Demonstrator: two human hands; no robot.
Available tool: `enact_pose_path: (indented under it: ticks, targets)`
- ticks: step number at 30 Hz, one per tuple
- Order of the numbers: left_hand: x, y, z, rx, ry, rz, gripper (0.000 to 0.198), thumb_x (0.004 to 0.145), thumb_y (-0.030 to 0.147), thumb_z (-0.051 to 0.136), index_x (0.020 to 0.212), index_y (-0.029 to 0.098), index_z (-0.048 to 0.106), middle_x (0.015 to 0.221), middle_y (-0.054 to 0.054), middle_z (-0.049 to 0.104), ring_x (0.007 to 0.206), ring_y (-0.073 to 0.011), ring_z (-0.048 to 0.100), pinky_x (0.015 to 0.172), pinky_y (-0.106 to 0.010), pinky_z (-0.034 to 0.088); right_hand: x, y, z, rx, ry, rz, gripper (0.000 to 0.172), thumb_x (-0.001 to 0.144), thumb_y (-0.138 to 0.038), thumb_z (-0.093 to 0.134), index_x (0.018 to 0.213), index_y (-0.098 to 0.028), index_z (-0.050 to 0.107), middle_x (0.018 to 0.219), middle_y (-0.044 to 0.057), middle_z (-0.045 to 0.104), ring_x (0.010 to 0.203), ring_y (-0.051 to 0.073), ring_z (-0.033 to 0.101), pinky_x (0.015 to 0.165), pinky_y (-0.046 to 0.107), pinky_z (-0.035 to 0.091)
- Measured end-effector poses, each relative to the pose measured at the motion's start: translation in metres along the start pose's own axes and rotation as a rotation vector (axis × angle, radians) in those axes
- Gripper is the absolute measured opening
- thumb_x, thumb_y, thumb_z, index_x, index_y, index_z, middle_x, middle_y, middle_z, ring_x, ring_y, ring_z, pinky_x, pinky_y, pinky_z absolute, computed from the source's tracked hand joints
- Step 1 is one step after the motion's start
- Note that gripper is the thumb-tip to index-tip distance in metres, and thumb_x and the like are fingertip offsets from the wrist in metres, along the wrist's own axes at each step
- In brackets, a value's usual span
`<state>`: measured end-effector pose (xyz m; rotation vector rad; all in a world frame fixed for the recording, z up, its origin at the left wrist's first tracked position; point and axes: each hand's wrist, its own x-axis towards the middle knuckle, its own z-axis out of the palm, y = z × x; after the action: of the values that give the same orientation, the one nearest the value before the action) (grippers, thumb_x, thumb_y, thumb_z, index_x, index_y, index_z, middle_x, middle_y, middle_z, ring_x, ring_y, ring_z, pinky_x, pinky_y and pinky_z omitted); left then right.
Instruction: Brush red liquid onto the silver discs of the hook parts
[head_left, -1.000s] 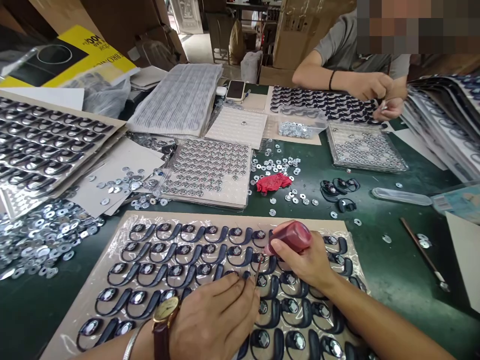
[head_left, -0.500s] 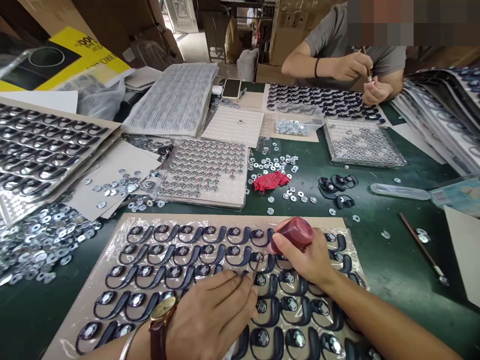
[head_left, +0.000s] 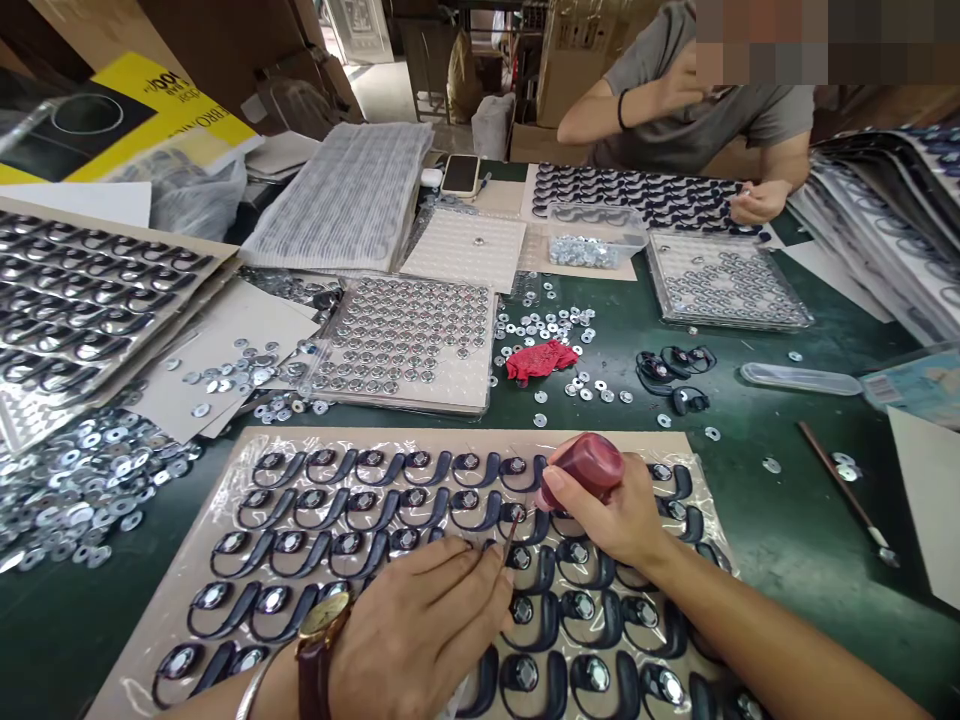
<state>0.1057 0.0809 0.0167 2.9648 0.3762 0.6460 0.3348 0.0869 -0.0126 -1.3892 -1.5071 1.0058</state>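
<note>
My right hand (head_left: 611,515) grips a small dark red bottle (head_left: 589,466), tilted with its mouth toward the left. My left hand (head_left: 424,630), with a watch on its wrist, pinches a thin stick (head_left: 511,536) whose tip points up to the bottle's mouth. Both hands hover over a cardboard sheet (head_left: 225,480) covered in film and lined with rows of black ear-hook parts (head_left: 330,500) with shiny round centres.
A clear tray of metal discs (head_left: 409,345) lies behind the sheet, with loose washers (head_left: 75,490) at left and a red rag (head_left: 540,360). Across the table a person in a grey shirt (head_left: 675,110) works over another sheet. A brush (head_left: 844,495) lies at right.
My hands have barely moved; the stick stays by the bottle's mouth. The person opposite has raised one hand toward the face while the other hand stays by their sheet.
</note>
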Motion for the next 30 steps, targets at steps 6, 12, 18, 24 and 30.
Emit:
enact_pose_path:
  ticks: [6, 12, 18, 24, 30]
  targets:
    - [-0.005, -0.004, 0.004, -0.137, 0.016, -0.073, 0.026, 0.086, 0.009, 0.050, 0.109, 0.003, 0.059, 0.103, -0.013, 0.067, 0.094, -0.0201, 0.064, 0.083, -0.034, 0.055, 0.000, -0.002, -0.001, -0.008, 0.008, -0.022, 0.013, 0.082, -0.031, 0.061, 0.077, -0.019, 0.061, 0.060, 0.000, 0.067, 0.054, 0.015, 0.063, 0.055, 0.026, 0.050]
    - [-0.011, -0.007, 0.006, -0.289, 0.082, -0.191, 0.033, 0.082, 0.004, 0.047, 0.113, 0.007, 0.057, 0.106, -0.012, 0.066, 0.098, -0.0181, 0.062, 0.083, -0.034, 0.054, -0.002, 0.002, 0.000, 0.004, -0.073, 0.006, 0.013, 0.083, -0.031, 0.060, 0.079, -0.019, 0.061, 0.059, 0.000, 0.066, 0.054, 0.014, 0.061, 0.055, 0.025, 0.049]
    - [-0.004, -0.013, 0.005, -0.479, 0.173, -0.407, 0.025, 0.084, 0.004, 0.051, 0.105, 0.013, 0.060, 0.097, -0.007, 0.069, 0.093, -0.0148, 0.065, 0.081, -0.029, 0.053, -0.004, 0.009, 0.002, 0.040, -0.106, 0.007, 0.015, 0.080, -0.033, 0.063, 0.085, -0.018, 0.062, 0.066, 0.001, 0.068, 0.058, 0.015, 0.064, 0.057, 0.026, 0.052]
    - [-0.003, -0.015, 0.005, -0.529, 0.190, -0.473, 0.021, 0.086, 0.006, 0.050, 0.102, 0.015, 0.061, 0.095, -0.006, 0.069, 0.092, -0.0143, 0.065, 0.081, -0.028, 0.053, 0.001, -0.003, -0.004, 0.123, -0.140, 0.011, 0.018, 0.078, -0.033, 0.066, 0.088, -0.019, 0.061, 0.068, 0.001, 0.069, 0.061, 0.015, 0.065, 0.059, 0.026, 0.054]
    - [-0.002, -0.010, 0.006, -0.375, 0.178, -0.340, 0.022, 0.087, 0.008, 0.049, 0.105, 0.013, 0.060, 0.095, -0.008, 0.070, 0.090, -0.0151, 0.066, 0.077, -0.030, 0.054, 0.007, -0.037, -0.069, 0.147, -0.373, 0.051, 0.026, 0.080, -0.045, 0.061, 0.089, -0.021, 0.065, 0.077, 0.005, 0.071, 0.065, 0.019, 0.067, 0.058, 0.029, 0.055]
